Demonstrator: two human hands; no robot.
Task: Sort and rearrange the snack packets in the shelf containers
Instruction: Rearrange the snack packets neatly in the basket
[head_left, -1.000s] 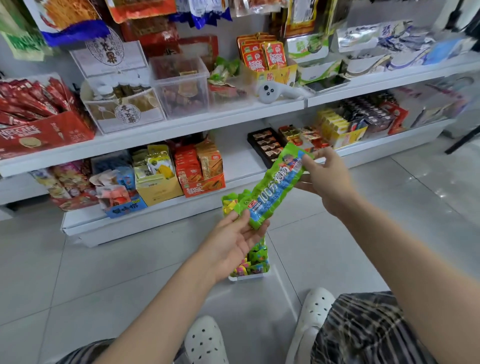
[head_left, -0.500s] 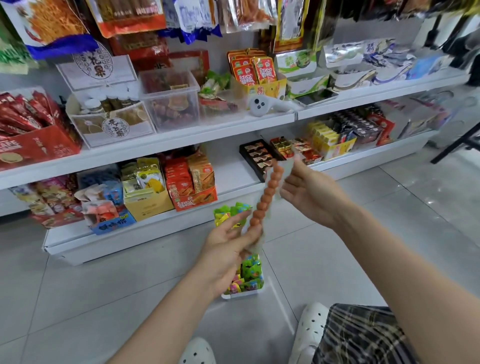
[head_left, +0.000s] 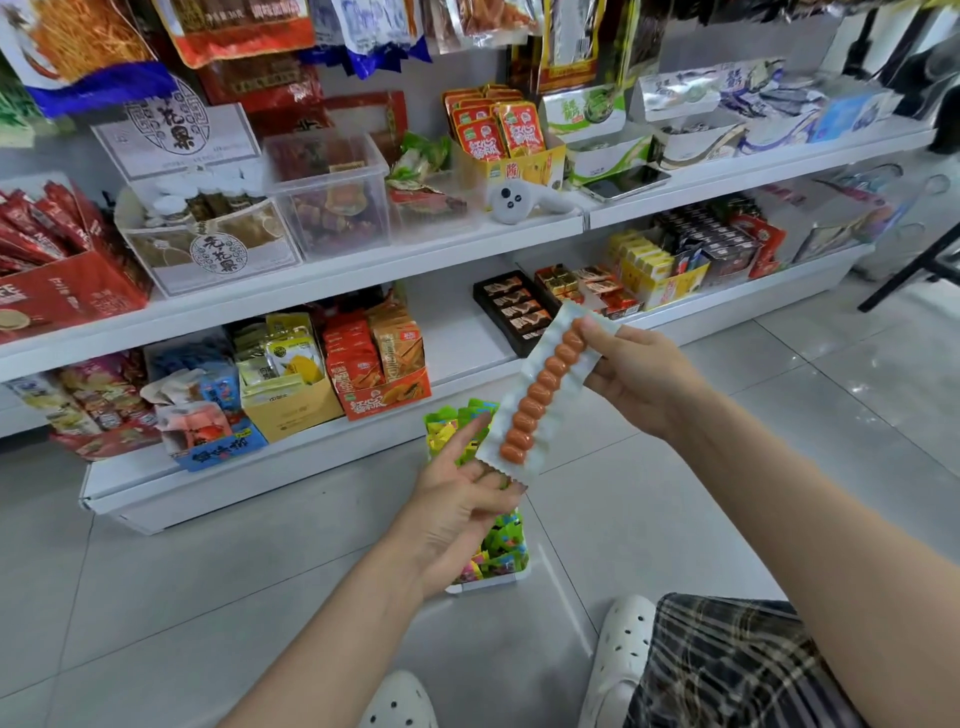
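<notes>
A long snack packet (head_left: 540, 395) is held in front of the shelf, its clear back facing me with a row of orange sausage pieces showing. My right hand (head_left: 639, 379) pinches its upper end between thumb and fingers. My left hand (head_left: 462, 499) is under its lower end, fingers spread and mostly straight, fingertips touching the bottom edge. Below my hands a white tray (head_left: 493, 582) of bright green packets sits on the floor, partly hidden by my left hand.
The lower shelf (head_left: 467, 332) has a bare gap between an orange snack box (head_left: 384, 374) and a black tray of packets (head_left: 514, 309). The upper shelf carries a clear bin (head_left: 332, 202), a white controller (head_left: 511, 202) and a phone (head_left: 623, 182). My white shoes (head_left: 621, 649) rest on grey tiles.
The packet has been turned over from its green printed front to its clear back. My left hand has loosened from gripping the lower end to open fingers under it.
</notes>
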